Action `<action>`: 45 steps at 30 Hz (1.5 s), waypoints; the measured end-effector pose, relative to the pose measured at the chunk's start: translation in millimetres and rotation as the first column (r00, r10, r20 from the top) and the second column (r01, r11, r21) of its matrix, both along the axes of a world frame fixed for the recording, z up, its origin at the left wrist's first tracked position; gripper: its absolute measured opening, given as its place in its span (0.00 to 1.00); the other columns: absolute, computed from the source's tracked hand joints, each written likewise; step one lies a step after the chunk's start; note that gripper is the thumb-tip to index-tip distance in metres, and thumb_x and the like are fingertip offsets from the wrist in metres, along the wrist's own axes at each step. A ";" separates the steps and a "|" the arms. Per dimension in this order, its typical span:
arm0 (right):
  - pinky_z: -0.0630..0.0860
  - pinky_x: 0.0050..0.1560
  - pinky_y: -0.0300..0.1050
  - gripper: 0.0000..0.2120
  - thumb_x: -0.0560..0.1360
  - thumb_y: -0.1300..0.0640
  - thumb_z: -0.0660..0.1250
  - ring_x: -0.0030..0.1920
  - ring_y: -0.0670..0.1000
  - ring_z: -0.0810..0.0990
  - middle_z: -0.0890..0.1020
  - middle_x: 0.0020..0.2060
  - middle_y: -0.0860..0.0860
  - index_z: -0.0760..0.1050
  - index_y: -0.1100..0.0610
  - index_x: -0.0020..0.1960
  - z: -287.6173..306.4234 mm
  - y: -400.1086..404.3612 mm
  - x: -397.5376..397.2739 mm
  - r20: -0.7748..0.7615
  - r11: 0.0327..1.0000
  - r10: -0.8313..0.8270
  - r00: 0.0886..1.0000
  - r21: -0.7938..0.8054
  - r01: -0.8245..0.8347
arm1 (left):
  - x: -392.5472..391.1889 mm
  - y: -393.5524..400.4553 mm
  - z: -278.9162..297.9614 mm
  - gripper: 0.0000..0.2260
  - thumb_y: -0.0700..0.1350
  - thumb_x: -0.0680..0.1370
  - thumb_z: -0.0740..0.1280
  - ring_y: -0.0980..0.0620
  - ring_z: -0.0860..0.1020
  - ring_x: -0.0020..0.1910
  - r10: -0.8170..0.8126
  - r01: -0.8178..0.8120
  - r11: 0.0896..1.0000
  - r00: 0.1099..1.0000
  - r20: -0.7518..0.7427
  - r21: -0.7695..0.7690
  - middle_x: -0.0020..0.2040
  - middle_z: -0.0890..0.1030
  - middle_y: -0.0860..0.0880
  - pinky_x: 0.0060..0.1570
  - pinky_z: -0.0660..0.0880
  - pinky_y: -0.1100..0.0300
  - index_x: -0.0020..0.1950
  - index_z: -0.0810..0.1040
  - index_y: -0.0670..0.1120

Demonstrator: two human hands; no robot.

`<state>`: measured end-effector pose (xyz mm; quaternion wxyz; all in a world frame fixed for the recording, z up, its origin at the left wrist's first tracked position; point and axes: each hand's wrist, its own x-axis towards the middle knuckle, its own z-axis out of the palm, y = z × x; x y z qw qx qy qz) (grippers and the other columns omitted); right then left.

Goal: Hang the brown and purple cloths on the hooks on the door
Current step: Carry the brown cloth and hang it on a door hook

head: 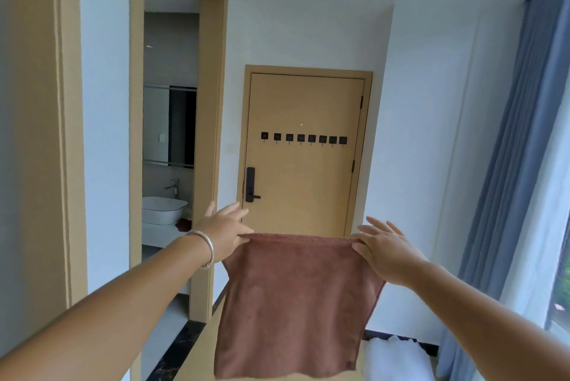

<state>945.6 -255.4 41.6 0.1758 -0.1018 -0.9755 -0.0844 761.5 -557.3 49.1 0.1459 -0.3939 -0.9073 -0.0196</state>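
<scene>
The brown cloth (296, 303) hangs spread out in front of me, held by its two top corners. My left hand (223, 231) pinches the top left corner, with a silver bangle on that wrist. My right hand (384, 249) pinches the top right corner, its other fingers spread. Straight ahead stands the tan door (303, 183), shut, with a row of several small black hooks (303, 138) across its middle, all bare. The hooks are well beyond and above the cloth. No purple cloth is in view.
A black lock handle (251, 185) sits on the door's left side. On the left an open doorway shows a bathroom with a white basin (163, 209) and mirror. Blue-grey curtains (518, 164) hang along the right. Something white (398, 356) lies on the floor at lower right.
</scene>
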 end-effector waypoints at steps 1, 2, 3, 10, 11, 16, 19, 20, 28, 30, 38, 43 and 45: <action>0.43 0.76 0.50 0.23 0.82 0.41 0.44 0.77 0.47 0.47 0.65 0.73 0.42 0.68 0.43 0.71 2.3 1.2 -13.2 -0.002 1.000 0.003 1.000 0.002 -0.003 | -14.5 1.2 2.0 0.16 0.55 0.83 0.53 0.53 0.44 0.77 0.003 -0.003 1.000 1.000 -0.002 0.000 0.79 0.53 0.52 0.73 0.38 0.40 0.69 0.71 0.61; 0.44 0.76 0.49 0.23 0.82 0.41 0.44 0.77 0.47 0.47 0.66 0.72 0.42 0.68 0.43 0.70 4.4 3.0 -26.5 -0.003 1.000 0.007 1.000 0.004 -0.007 | -28.7 3.3 3.7 0.16 0.55 0.83 0.52 0.52 0.44 0.77 0.004 -0.004 1.000 1.000 -0.002 -0.007 0.79 0.53 0.52 0.73 0.39 0.39 0.69 0.71 0.61; 0.44 0.76 0.49 0.23 0.82 0.41 0.44 0.77 0.47 0.47 0.66 0.72 0.42 0.68 0.43 0.70 5.5 5.8 -39.7 -0.002 1.000 0.009 1.000 0.009 -0.009 | -42.3 5.3 4.8 0.16 0.55 0.83 0.52 0.52 0.44 0.77 0.006 -0.006 1.000 1.000 -0.003 -0.019 0.79 0.53 0.52 0.73 0.39 0.39 0.69 0.71 0.62; 0.45 0.76 0.49 0.22 0.82 0.41 0.45 0.77 0.47 0.47 0.67 0.71 0.42 0.68 0.44 0.70 -2.4 40.6 -141.2 0.000 0.999 0.043 0.999 0.009 -0.043 | -134.3 34.1 0.6 0.17 0.53 0.84 0.50 0.57 0.53 0.76 -0.015 0.016 0.999 1.000 0.027 -0.028 0.66 0.73 0.63 0.73 0.35 0.45 0.64 0.76 0.61; 0.46 0.76 0.49 0.22 0.82 0.41 0.45 0.77 0.47 0.47 0.67 0.71 0.42 0.68 0.44 0.70 -5.6 48.9 -157.1 0.007 0.998 0.053 0.999 0.020 -0.053 | -148.6 40.8 -1.8 0.17 0.52 0.84 0.50 0.58 0.53 0.76 -0.006 0.007 0.999 1.000 0.029 -0.031 0.65 0.75 0.64 0.73 0.35 0.46 0.63 0.76 0.61; 0.45 0.76 0.50 0.22 0.82 0.41 0.44 0.77 0.47 0.47 0.67 0.71 0.42 0.68 0.43 0.70 -12.4 101.5 -242.8 -0.007 0.995 0.096 0.995 0.030 -0.095 | -223.0 85.1 0.2 0.15 0.53 0.84 0.53 0.58 0.52 0.76 0.046 -0.046 0.997 0.999 0.001 -0.059 0.64 0.74 0.65 0.73 0.34 0.45 0.63 0.76 0.61; 0.46 0.76 0.51 0.22 0.82 0.41 0.44 0.77 0.47 0.48 0.67 0.71 0.41 0.68 0.43 0.70 -4.9 139.4 -294.0 -0.032 0.994 0.103 0.994 0.024 -0.102 | -267.0 119.2 15.8 0.16 0.52 0.84 0.51 0.57 0.51 0.76 0.062 -0.063 0.996 0.998 -0.018 -0.070 0.66 0.73 0.65 0.73 0.34 0.44 0.63 0.76 0.62; 0.46 0.76 0.51 0.23 0.82 0.41 0.44 0.77 0.47 0.48 0.67 0.71 0.41 0.68 0.43 0.70 -1.0 152.2 -309.9 -0.042 0.995 0.100 0.994 0.019 -0.100 | -281.1 131.0 21.4 0.16 0.53 0.84 0.51 0.57 0.50 0.77 0.061 -0.063 0.996 0.998 -0.025 -0.065 0.66 0.73 0.65 0.72 0.33 0.43 0.64 0.76 0.62; 0.45 0.76 0.50 0.23 0.82 0.42 0.44 0.77 0.48 0.48 0.65 0.73 0.44 0.67 0.44 0.72 12.0 226.5 -418.3 -0.051 0.996 0.091 0.995 0.013 -0.090 | -382.0 204.8 25.2 0.16 0.54 0.84 0.50 0.55 0.46 0.77 0.096 -0.102 0.989 0.993 -0.067 -0.108 0.72 0.68 0.59 0.71 0.33 0.41 0.67 0.73 0.62; 0.46 0.76 0.51 0.23 0.82 0.42 0.44 0.77 0.48 0.48 0.65 0.74 0.44 0.67 0.44 0.72 5.3 236.2 -443.8 -0.026 0.995 0.098 0.995 0.017 -0.097 | -409.6 216.3 18.8 0.17 0.55 0.83 0.50 0.54 0.43 0.77 0.127 -0.135 0.978 0.990 -0.056 -0.161 0.76 0.62 0.56 0.71 0.33 0.39 0.69 0.70 0.62; 0.44 0.76 0.51 0.23 0.82 0.41 0.44 0.77 0.48 0.48 0.64 0.74 0.44 0.66 0.44 0.72 -18.7 273.0 -568.1 0.032 0.998 0.068 0.997 0.012 -0.069 | -553.5 259.4 -6.9 0.17 0.56 0.83 0.50 0.53 0.41 0.77 0.149 -0.150 0.981 0.989 -0.022 -0.125 0.79 0.53 0.54 0.71 0.33 0.40 0.70 0.69 0.64; 0.46 0.76 0.51 0.23 0.82 0.41 0.44 0.77 0.48 0.49 0.64 0.74 0.45 0.67 0.43 0.71 -14.0 294.9 -670.6 0.030 1.000 0.009 0.999 0.019 -0.010 | -667.8 283.3 -19.0 0.16 0.57 0.83 0.49 0.53 0.40 0.77 0.093 -0.095 0.992 0.995 -0.024 -0.080 0.79 0.54 0.55 0.71 0.32 0.40 0.69 0.67 0.68; 0.47 0.76 0.51 0.22 0.82 0.41 0.44 0.77 0.49 0.49 0.64 0.74 0.45 0.67 0.43 0.71 -6.8 300.3 -714.7 0.023 1.000 -0.014 1.000 0.012 0.014 | -713.2 291.5 -15.5 0.17 0.57 0.83 0.49 0.53 0.41 0.77 0.087 -0.088 0.994 0.996 -0.025 -0.069 0.78 0.54 0.55 0.71 0.34 0.40 0.69 0.67 0.67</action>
